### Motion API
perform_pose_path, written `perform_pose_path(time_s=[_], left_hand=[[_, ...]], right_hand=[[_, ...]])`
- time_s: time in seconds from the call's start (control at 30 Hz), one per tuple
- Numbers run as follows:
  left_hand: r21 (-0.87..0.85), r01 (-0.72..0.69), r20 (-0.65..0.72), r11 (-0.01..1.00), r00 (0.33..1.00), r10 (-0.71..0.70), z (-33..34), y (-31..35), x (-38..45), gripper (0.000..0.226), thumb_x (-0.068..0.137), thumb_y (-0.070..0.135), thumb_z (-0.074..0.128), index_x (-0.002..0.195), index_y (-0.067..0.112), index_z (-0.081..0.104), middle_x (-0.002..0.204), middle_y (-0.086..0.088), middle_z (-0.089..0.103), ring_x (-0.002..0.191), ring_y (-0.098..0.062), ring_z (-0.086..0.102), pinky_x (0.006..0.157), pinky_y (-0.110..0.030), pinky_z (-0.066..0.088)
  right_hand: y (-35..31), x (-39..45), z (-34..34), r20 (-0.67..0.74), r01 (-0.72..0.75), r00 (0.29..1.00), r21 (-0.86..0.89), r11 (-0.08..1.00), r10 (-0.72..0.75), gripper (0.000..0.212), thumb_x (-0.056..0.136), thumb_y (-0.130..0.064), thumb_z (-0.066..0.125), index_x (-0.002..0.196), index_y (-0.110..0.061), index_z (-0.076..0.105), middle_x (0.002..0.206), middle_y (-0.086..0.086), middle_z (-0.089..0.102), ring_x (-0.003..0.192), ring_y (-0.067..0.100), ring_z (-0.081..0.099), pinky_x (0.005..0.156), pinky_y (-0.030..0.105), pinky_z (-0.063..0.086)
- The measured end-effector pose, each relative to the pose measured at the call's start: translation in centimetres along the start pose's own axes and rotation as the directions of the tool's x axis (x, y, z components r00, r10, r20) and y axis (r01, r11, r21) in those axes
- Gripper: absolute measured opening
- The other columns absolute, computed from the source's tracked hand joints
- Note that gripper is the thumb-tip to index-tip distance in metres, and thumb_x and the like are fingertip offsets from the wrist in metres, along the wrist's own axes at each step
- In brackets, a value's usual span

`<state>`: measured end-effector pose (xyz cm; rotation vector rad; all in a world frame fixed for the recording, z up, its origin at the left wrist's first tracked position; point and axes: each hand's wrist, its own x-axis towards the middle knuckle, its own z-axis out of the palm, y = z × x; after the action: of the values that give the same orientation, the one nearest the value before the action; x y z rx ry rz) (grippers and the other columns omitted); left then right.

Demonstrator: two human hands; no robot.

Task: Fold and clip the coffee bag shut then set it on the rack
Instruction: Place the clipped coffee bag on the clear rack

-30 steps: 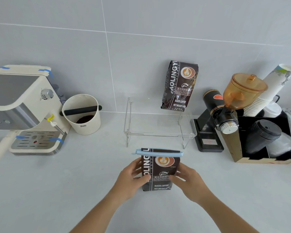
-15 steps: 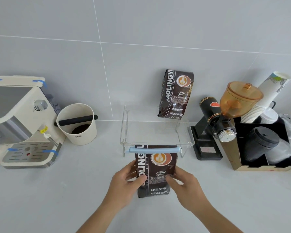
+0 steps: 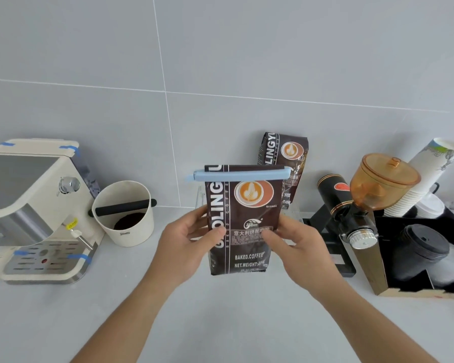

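Observation:
A dark brown coffee bag [image 3: 243, 213] with a latte-art logo hangs upright in the air above the counter. A light blue clip [image 3: 241, 176] runs across its folded top. My left hand [image 3: 186, 244] grips the bag's left side and my right hand [image 3: 296, 244] grips its right side. The clear acrylic rack [image 3: 294, 213] stands right behind the bag and is mostly hidden by it. A second, matching coffee bag [image 3: 286, 163] stands on the rack against the wall.
An espresso machine [image 3: 34, 205] sits at the left, with a cream knock box [image 3: 123, 216] beside it. At the right stand a black grinder with an amber hopper [image 3: 362, 197], stacked paper cups [image 3: 427, 179] and a box of black lids [image 3: 425, 252].
Both hands have lifted the clipped bag off the counter, up and toward the rack. The bag now covers most of the rack in the view.

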<state>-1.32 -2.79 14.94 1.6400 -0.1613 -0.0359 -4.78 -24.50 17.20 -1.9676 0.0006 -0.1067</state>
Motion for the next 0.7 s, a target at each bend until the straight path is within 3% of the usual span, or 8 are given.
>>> perform_pose_path(time_s=[0.13, 0.27, 0.37, 0.5, 0.6, 0.7], left_hand=[[-0.018, -0.035, 0.001, 0.999, 0.999, 0.035, -0.4, 1.3, 2.5, 0.042, 0.071, 0.026, 0.073, 0.112, 0.031, 0.067, 0.103, 0.012, 0.077, 0.098, -0.01, 0.071, 0.088, -0.027, 0.053], [-0.029, -0.045, 0.013, 0.999, 0.999, 0.045, -0.6, 1.8, 5.0, 0.044, 0.068, 0.036, 0.072, 0.111, 0.037, 0.068, 0.107, 0.009, 0.076, 0.103, -0.014, 0.07, 0.095, -0.038, 0.052], [0.0, -0.06, 0.002, 0.998, 0.998, 0.06, -0.7, 1.8, 7.1, 0.038, 0.074, 0.029, 0.071, 0.107, 0.045, 0.066, 0.108, 0.011, 0.076, 0.104, -0.012, 0.07, 0.097, -0.039, 0.051], [0.039, -0.059, -0.004, 0.998, 0.998, 0.059, -0.6, 1.4, 9.6, 0.036, 0.078, 0.024, 0.067, 0.108, 0.046, 0.066, 0.108, 0.01, 0.076, 0.105, -0.012, 0.069, 0.099, -0.041, 0.051], [0.086, -0.053, 0.008, 0.995, 0.999, 0.052, -0.4, 0.6, 11.3, 0.039, 0.084, 0.023, 0.066, 0.119, 0.038, 0.062, 0.111, 0.011, 0.075, 0.105, -0.01, 0.069, 0.098, -0.041, 0.053], [0.123, -0.041, 0.02, 0.992, 0.999, 0.039, -0.4, -0.1, 12.8, 0.041, 0.09, 0.018, 0.063, 0.128, 0.03, 0.057, 0.114, 0.011, 0.073, 0.104, -0.006, 0.069, 0.095, -0.034, 0.054]], right_hand=[[-1.2, 2.4, -0.1, -0.025, 0.051, 0.998, -0.022, 0.998, -0.052, 0.025, 0.092, -0.021, 0.062, 0.102, -0.043, 0.07, 0.1, -0.015, 0.077, 0.096, 0.003, 0.069, 0.082, 0.031, 0.057], [-1.5, 5.0, 0.1, -0.022, 0.063, 0.998, -0.029, 0.998, -0.063, 0.025, 0.094, -0.022, 0.06, 0.109, -0.041, 0.067, 0.096, -0.023, 0.075, 0.095, -0.004, 0.067, 0.084, 0.026, 0.052], [-1.4, 7.3, 0.6, -0.018, 0.056, 0.998, 0.02, 0.998, -0.055, 0.027, 0.095, -0.019, 0.056, 0.108, -0.041, 0.066, 0.099, -0.02, 0.076, 0.097, 0.002, 0.069, 0.088, 0.036, 0.056], [-0.4, 9.7, 1.5, -0.003, -0.011, 1.0, 0.12, 0.993, 0.011, 0.03, 0.096, -0.019, 0.053, 0.109, -0.042, 0.066, 0.106, -0.009, 0.077, 0.103, 0.024, 0.07, 0.094, 0.054, 0.055], [0.4, 11.4, 2.0, -0.007, -0.044, 0.999, 0.168, 0.985, 0.046, 0.033, 0.097, -0.017, 0.052, 0.111, -0.042, 0.066, 0.106, -0.012, 0.077, 0.104, 0.02, 0.071, 0.096, 0.054, 0.054], [1.2, 13.1, 2.7, -0.019, -0.058, 0.998, 0.198, 0.979, 0.063, 0.033, 0.097, -0.013, 0.051, 0.113, -0.038, 0.066, 0.105, -0.013, 0.077, 0.101, 0.014, 0.071, 0.095, 0.044, 0.055]])
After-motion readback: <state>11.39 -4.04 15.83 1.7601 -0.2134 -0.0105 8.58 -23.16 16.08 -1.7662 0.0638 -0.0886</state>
